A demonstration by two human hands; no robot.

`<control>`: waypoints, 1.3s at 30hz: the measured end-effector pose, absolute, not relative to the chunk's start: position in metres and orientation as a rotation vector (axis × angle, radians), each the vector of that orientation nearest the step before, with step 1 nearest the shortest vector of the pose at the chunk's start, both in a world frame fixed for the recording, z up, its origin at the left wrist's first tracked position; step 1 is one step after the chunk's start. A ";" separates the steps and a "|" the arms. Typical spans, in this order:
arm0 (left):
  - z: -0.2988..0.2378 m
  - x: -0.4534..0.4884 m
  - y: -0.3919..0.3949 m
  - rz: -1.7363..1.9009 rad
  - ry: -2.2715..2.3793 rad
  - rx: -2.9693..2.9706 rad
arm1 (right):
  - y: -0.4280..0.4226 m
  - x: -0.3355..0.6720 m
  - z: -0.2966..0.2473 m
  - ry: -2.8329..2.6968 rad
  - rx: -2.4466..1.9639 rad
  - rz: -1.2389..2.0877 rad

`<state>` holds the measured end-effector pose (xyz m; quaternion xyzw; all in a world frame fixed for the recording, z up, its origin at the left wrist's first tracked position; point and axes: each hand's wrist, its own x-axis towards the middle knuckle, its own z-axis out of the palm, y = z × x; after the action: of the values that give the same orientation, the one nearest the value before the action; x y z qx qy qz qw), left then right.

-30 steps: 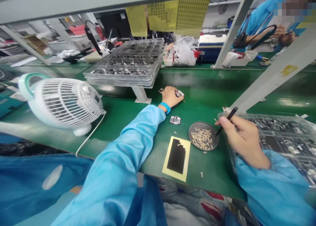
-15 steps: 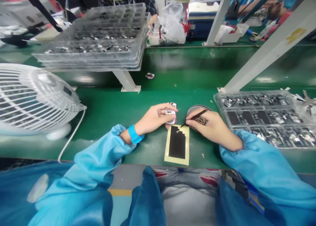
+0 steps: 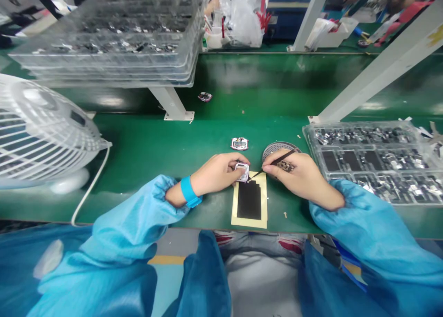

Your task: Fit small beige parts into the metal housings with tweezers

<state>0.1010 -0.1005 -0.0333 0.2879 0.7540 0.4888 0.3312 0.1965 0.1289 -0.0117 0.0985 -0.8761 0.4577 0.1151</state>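
The yellow card point(image 3: 264, 201) lies flat on the green table point(image 3: 166, 141), with a black patch point(image 3: 249, 204) covering most of it. At the card's far left corner, the left hand point(image 3: 219, 171) holds a small white-rimmed case point(image 3: 242, 171) pinched between thumb and fingers; a blue band point(image 3: 188, 192) circles that wrist. The right hand point(image 3: 297, 176), to the right of the card, grips black tweezers point(image 3: 284, 156) like a pen. Their tips reach the card's far edge, just beside the case, and whether they hold anything is too small to tell. Beyond the card to the right sits a round grey dish point(image 3: 277, 146) of tan bits point(image 3: 284, 165), partly hidden by the right hand. A silver part point(image 3: 239, 144) lies straight beyond the card, and a dark part point(image 3: 205, 97) farther off to its left. Well to the card's right is a clear divided tray point(image 3: 311, 144) of small pieces; well to its left stands a white fan point(image 3: 44, 132)
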 end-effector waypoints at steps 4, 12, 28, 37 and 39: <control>-0.035 0.100 -0.096 1.356 1.867 0.650 | 0.128 0.200 -0.006 -2.421 0.303 1.354; -0.038 0.101 -0.092 1.415 1.865 0.578 | 0.126 0.200 -0.007 -2.369 0.470 1.118; -0.037 0.102 -0.092 1.426 1.861 0.559 | 0.126 0.197 -0.007 -2.285 0.576 1.093; -0.030 0.101 -0.090 1.444 1.820 0.520 | 0.130 0.199 -0.005 -2.342 0.773 1.128; -0.029 0.101 -0.090 1.451 1.812 0.515 | 0.130 0.199 -0.006 -2.348 0.773 1.115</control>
<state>0.1011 -0.0897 -0.0294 0.2009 0.7072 0.5662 0.3727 0.1987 0.1298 -0.0057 0.2783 -0.8459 0.4019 0.2132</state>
